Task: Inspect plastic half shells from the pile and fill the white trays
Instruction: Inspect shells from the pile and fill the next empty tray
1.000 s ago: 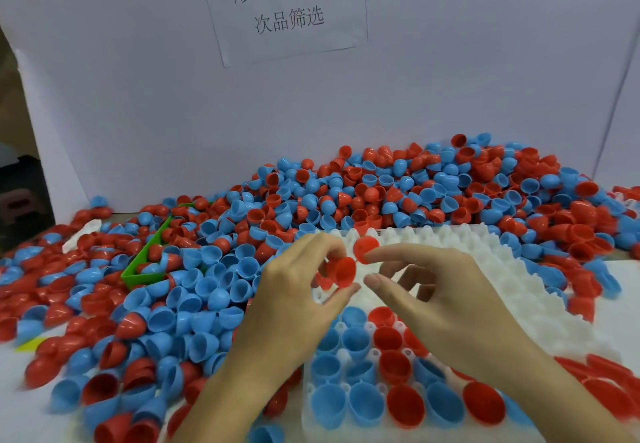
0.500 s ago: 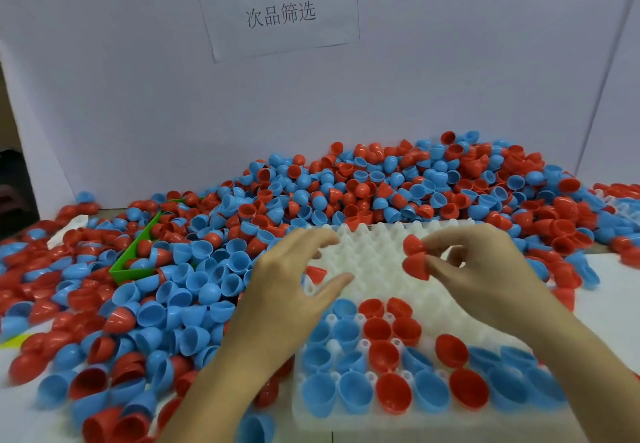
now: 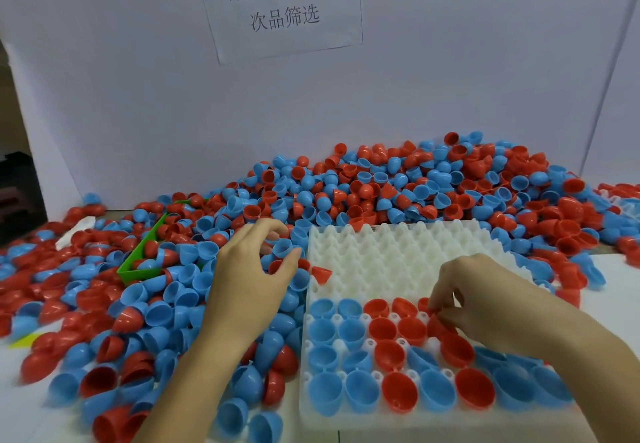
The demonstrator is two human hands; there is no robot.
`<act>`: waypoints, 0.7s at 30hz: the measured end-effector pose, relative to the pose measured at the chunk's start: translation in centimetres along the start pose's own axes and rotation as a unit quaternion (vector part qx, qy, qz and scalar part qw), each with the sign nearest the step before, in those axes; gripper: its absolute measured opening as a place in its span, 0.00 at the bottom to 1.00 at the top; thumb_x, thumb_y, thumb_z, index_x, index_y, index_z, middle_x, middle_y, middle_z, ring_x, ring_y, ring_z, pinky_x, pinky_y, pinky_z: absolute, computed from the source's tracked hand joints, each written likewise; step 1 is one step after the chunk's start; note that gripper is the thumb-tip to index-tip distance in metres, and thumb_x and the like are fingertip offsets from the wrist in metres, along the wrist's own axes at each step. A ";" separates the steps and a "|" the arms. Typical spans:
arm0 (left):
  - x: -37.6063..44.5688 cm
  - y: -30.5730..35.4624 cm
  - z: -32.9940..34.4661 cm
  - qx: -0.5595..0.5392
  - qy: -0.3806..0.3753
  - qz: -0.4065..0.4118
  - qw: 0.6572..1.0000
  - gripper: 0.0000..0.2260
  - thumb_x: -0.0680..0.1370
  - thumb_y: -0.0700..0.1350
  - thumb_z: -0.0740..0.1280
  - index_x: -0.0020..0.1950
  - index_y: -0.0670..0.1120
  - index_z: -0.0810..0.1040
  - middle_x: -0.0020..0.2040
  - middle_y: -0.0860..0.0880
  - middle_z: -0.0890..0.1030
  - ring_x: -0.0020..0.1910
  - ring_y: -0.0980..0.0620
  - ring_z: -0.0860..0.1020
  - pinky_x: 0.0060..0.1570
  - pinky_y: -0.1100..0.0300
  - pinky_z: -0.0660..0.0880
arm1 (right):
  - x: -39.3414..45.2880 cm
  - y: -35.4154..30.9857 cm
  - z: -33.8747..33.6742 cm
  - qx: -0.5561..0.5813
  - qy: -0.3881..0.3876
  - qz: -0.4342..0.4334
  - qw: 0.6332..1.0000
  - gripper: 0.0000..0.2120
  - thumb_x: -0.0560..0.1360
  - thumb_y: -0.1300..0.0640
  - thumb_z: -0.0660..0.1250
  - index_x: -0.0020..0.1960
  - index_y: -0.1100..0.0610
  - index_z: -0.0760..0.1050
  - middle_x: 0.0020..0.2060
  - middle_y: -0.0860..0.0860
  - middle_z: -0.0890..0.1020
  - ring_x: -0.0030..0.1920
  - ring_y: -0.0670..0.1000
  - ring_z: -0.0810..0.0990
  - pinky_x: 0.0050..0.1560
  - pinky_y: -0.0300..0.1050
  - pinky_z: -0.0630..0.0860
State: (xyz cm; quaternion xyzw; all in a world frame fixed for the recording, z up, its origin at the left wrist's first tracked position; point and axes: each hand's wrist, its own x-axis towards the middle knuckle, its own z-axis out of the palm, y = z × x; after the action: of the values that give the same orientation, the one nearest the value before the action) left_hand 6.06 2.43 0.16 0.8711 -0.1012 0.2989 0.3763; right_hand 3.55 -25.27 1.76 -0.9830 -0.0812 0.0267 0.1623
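Observation:
A big pile of red and blue half shells (image 3: 398, 186) covers the table behind and left of the white tray (image 3: 398, 259). The tray's near rows hold blue and red shells, open side up. My right hand (image 3: 485, 304) is down at the third row from the front and pinches a red half shell (image 3: 437, 325) at a tray cell. My left hand (image 3: 249, 280) hovers over the pile just left of the tray, its fingers and thumb curved around a blue half shell (image 3: 283, 247). Whether it grips that shell is unclear. A loose red shell (image 3: 322, 273) lies tilted on the tray's left edge.
A green bin (image 3: 138, 269) with a few shells sits half buried in the pile on the left. A white backboard with a printed paper sign (image 3: 280, 2) closes off the back. More shells spread right past the tray (image 3: 571, 234).
My right hand dropped from above the tray's bare middle to the filled rows with its red shell. My left hand moved left off the tray onto the pile.

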 end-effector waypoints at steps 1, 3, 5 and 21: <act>0.1 -0.1 0.0 0.007 -0.002 -0.002 1.000 0.07 0.77 0.47 0.73 0.52 0.55 0.78 0.51 0.58 0.79 0.51 0.62 0.76 0.46 0.73 0.69 | 0.0 0.0 0.1 0.000 -0.003 0.003 1.000 0.09 0.76 0.59 0.72 0.51 0.46 0.85 0.37 0.37 0.78 0.37 0.43 0.81 0.32 0.29 0.75; 0.2 -0.4 0.0 0.025 -0.014 -0.004 1.000 0.06 0.78 0.45 0.72 0.54 0.52 0.81 0.53 0.57 0.80 0.55 0.58 0.75 0.51 0.72 0.67 | 0.1 0.1 0.1 0.001 -0.008 0.005 1.000 0.10 0.77 0.59 0.71 0.52 0.46 0.85 0.38 0.36 0.78 0.38 0.43 0.81 0.33 0.30 0.76; 0.2 -0.7 0.1 0.045 -0.034 -0.006 0.998 0.07 0.79 0.44 0.70 0.56 0.51 0.82 0.55 0.57 0.79 0.60 0.55 0.75 0.57 0.66 0.67 | 0.1 0.3 0.1 0.002 -0.017 -0.002 1.000 0.10 0.77 0.59 0.71 0.53 0.45 0.85 0.39 0.35 0.77 0.39 0.42 0.80 0.34 0.30 0.75; 5.5 2.1 1.9 0.259 -0.311 0.018 0.915 0.10 0.81 0.46 0.65 0.61 0.55 0.81 0.68 0.53 0.70 0.70 0.48 0.61 0.70 0.47 0.57 | -0.1 0.3 -0.1 0.011 -0.032 0.000 0.999 0.11 0.77 0.60 0.70 0.54 0.46 0.85 0.42 0.36 0.77 0.42 0.43 0.78 0.40 0.31 0.77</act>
State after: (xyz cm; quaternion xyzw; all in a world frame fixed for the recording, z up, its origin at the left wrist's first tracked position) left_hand 10.49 -0.13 3.64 0.9850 -0.1477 0.0358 0.0820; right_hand 3.52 -25.59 1.78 -0.9798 -0.0864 0.0585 0.1703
